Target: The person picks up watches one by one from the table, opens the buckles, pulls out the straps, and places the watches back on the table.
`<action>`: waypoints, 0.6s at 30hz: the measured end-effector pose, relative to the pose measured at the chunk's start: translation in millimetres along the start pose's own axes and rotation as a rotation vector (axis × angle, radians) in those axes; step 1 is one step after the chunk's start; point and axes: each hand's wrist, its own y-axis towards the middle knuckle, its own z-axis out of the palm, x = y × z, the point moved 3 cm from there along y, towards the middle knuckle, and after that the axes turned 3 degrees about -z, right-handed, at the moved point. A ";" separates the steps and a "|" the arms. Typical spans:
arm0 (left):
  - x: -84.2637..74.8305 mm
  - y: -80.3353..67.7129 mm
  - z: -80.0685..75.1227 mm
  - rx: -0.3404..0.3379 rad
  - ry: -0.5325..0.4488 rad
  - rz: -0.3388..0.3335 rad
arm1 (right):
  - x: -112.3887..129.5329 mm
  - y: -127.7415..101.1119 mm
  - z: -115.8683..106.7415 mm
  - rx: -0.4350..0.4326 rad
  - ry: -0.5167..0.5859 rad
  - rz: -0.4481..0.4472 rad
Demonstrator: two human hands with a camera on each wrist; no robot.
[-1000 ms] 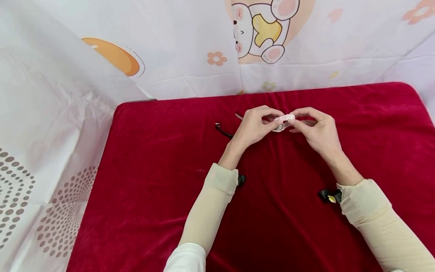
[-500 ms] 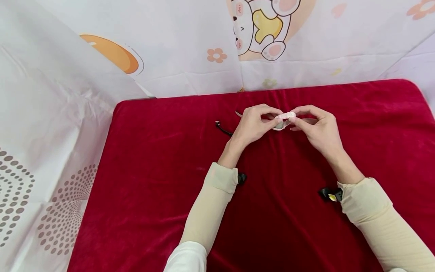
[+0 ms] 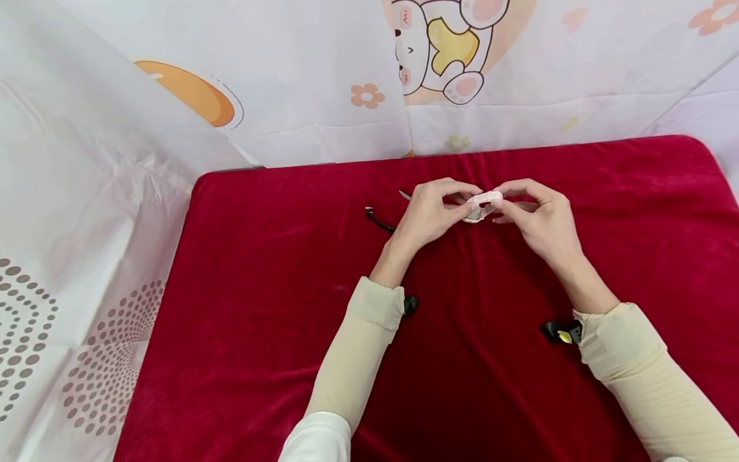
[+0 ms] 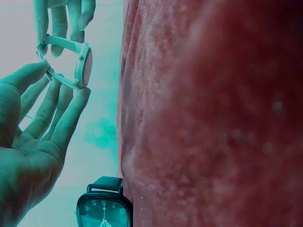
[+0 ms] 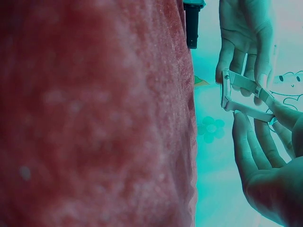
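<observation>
1. Both hands were raised just above the red cloth (image 3: 277,308), near its far edge, and between them they held a small pale watch (image 3: 482,204).
2. The left hand (image 3: 430,215) pinched one strap of the watch with its fingertips, thumb underneath; in the left wrist view the watch (image 4: 80,64) sat on its edge, the case turned toward the cloth.
3. The right hand (image 3: 539,218) pinched the other strap in the same way, fingers curled round it; the right wrist view showed the two straps (image 5: 248,97) bent toward each other in a loop.
4. To do this well, I would have said: keep both pinches close to the strap ends, hold the case steady and bring the ends together slowly.
5. A second, black watch (image 3: 378,219) lay on the cloth just left of the left hand, well clear of the work.
</observation>
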 end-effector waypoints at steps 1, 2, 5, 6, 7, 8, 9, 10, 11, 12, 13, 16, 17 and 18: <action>-0.2 -0.2 -0.2 -0.003 -0.001 0.001 | 0.2 0.0 0.1 0.000 0.004 0.000; -0.2 -0.1 -0.3 -0.006 0.002 0.001 | 0.3 0.1 0.1 -0.001 0.007 0.000; -0.6 0.0 -0.9 -0.010 0.006 -0.010 | 0.5 0.4 0.4 -0.007 0.012 0.001; -0.8 -0.2 -1.1 -0.010 0.006 -0.014 | 0.6 0.5 0.5 -0.008 0.013 0.000; -0.8 -0.1 -1.1 -0.010 0.009 -0.018 | 0.6 0.6 0.5 -0.009 0.015 -0.001; -0.8 -0.1 -1.1 -0.010 0.009 -0.023 | 2.9 0.4 1.5 -0.009 0.014 -0.002; -0.7 -0.2 -1.0 -0.009 0.009 -0.027 | 2.7 0.4 1.5 -0.010 0.016 -0.002; -0.8 -0.3 -1.0 -0.008 0.012 -0.030 | 2.5 0.3 1.3 -0.009 0.016 -0.002; -0.7 -0.4 -0.9 -0.007 0.015 -0.030 | 2.4 0.2 1.3 -0.008 0.020 -0.001; -0.6 -0.6 -0.8 -0.007 0.016 -0.031 | 2.2 0.0 1.1 -0.007 0.022 -0.001; -0.5 -0.7 -0.8 -0.007 0.020 -0.032 | 2.0 -0.1 1.0 -0.005 0.026 0.000; -0.4 -0.9 -1.2 -0.012 0.028 -0.033 | -0.4 -0.3 -0.2 -0.006 0.044 0.005; -0.2 -1.0 -1.3 -0.014 0.029 -0.035 | -0.2 -0.5 -0.1 -0.006 0.051 0.006; -0.2 -1.2 -1.4 -0.016 0.031 -0.036 | -0.2 -0.7 0.0 -0.005 0.057 0.007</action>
